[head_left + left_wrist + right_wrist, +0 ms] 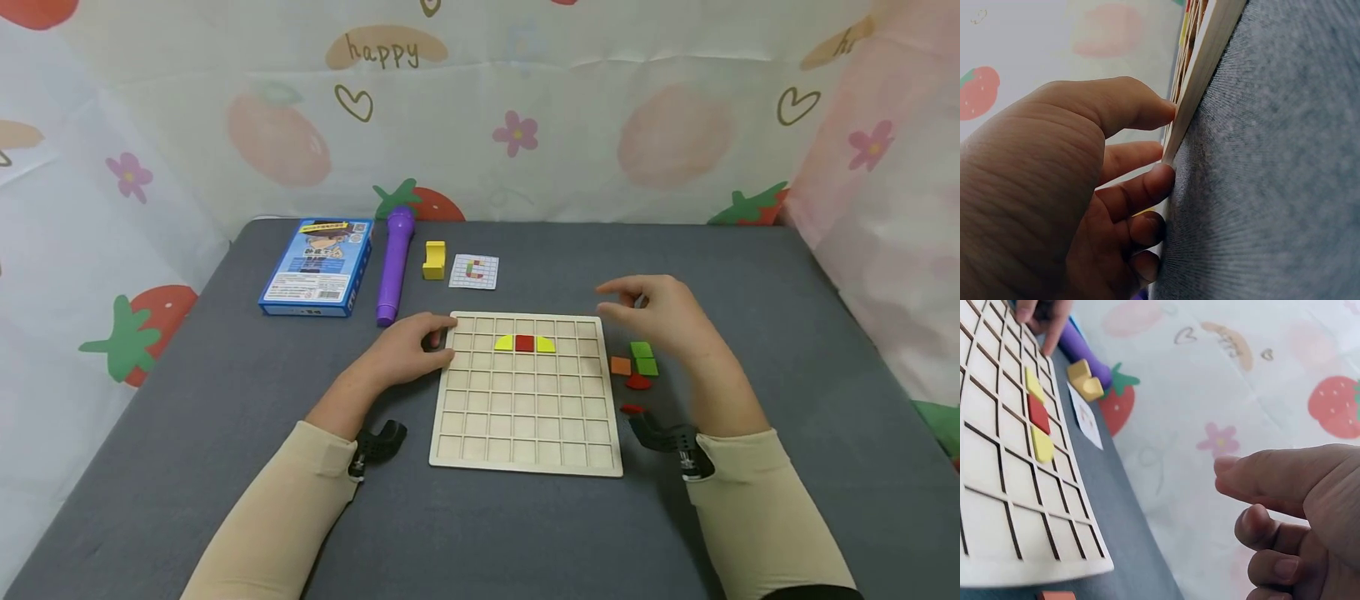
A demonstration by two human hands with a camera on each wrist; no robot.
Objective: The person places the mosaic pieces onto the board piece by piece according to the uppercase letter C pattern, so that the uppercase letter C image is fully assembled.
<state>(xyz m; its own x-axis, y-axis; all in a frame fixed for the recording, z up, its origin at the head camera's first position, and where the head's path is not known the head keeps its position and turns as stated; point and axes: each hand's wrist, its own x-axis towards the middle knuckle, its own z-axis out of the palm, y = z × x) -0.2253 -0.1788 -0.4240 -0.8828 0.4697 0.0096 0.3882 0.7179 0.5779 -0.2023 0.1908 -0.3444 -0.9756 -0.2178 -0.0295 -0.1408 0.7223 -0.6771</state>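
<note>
A pale wooden grid board (525, 429) lies on the table. In one of its upper rows a red square tile (524, 343) sits between two yellow rounded tiles (504, 343). My left hand (408, 348) rests against the board's upper left edge, its thumb (1141, 112) and fingertips touching the rim without wrapping round it. Off the board's upper right corner, my right hand (660, 315) hovers with loosely bent fingers and nothing between them. Below it on the table lie green tiles (643, 358), an orange square tile (620, 366) and red rounded tiles (638, 382).
Beyond the board lie a small card (474, 272) with a coloured grid pattern and a yellow block (434, 260) with a notch. A purple microphone-shaped object (395, 267) and a blue box (317, 267) are at the back left. A patterned curtain (570, 167) hangs behind the table.
</note>
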